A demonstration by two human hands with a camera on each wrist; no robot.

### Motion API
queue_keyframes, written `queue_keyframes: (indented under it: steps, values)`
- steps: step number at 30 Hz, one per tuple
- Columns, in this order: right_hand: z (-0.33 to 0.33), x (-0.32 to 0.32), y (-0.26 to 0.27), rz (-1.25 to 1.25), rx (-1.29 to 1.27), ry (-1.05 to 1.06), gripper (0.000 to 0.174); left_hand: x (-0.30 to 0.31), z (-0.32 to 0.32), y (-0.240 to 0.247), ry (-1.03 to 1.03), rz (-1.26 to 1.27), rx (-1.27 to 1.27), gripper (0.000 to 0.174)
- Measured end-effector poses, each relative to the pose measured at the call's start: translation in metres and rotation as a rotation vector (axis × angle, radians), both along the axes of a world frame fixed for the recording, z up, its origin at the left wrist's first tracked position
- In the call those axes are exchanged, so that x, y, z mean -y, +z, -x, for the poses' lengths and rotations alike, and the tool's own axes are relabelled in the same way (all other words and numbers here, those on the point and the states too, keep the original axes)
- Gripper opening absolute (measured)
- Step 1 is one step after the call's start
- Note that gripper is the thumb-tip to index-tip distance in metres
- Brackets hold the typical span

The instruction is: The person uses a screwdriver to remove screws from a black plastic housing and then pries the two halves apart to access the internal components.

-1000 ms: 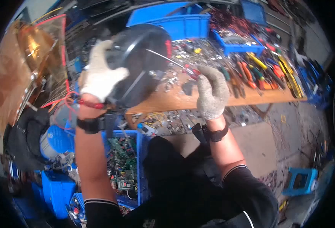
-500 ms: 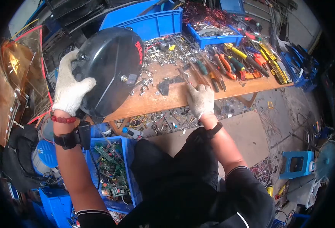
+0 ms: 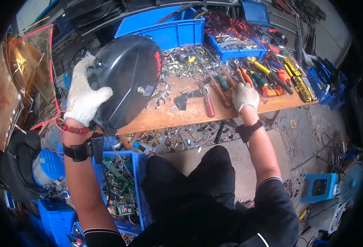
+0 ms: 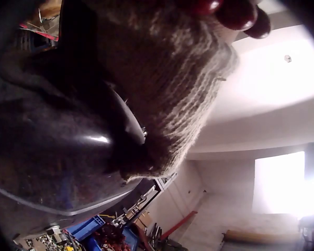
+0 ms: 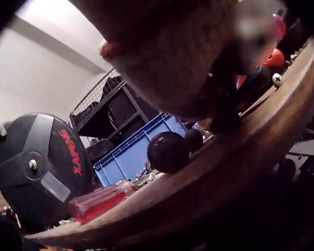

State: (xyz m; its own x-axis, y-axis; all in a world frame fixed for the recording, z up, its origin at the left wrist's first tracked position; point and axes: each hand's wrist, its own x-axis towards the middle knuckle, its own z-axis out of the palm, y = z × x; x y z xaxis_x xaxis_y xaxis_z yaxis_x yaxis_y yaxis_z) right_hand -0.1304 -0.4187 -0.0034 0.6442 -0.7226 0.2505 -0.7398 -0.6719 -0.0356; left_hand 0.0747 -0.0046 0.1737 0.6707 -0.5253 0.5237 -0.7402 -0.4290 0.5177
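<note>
Since half a second ago the right hand (image 3: 245, 95) has shifted right along the front edge of the tabletop (image 3: 177, 113). It now sits right of centre in the head view, among the pliers and screwdrivers (image 3: 268, 78). The black housing has barely moved.

Tabletop: bare brown wood with a worn front edge, its back half strewn with small metal screws and fittings.

Black housing (image 3: 126, 78): upper left of the head view, held up off the tabletop and tilted, its domed face turned to the right. It is a round, smooth, glossy shell with a raised band across it, red lettering at the rim and a small bolt at the centre.

Left hand (image 3: 84, 99): in a white knit glove. Its fingers wrap the housing's left rim and the thumb lies over the front face, a firm grip.

Right hand: in a grey knit glove, knuckles up, resting on the tool handles. Its fingers are bent down over them. Whether they close on any handle cannot be told, as the wrist view is blurred there.

Red-handled screwdriver (image 3: 209, 106): lies flat on the wood, apart from and left of the right hand, between that hand and the housing. Its long axis runs from the front edge towards the back, with the clear red handle nearest the front edge. The right hand is the nearer of the two.
</note>
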Motion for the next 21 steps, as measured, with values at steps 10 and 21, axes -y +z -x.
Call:
queue_keyframes:
  steps: [10, 21]
  values:
    - [-0.003, 0.031, 0.002, -0.343, 0.377, -0.060, 0.043, 0.016, 0.016, -0.009, 0.153, -0.079, 0.147, 0.083]
    - [0.015, 0.115, -0.014, -0.830, 1.821, -0.153, 0.028, 0.008, -0.007, -0.020, 0.205, 0.020, 0.218, 0.073]
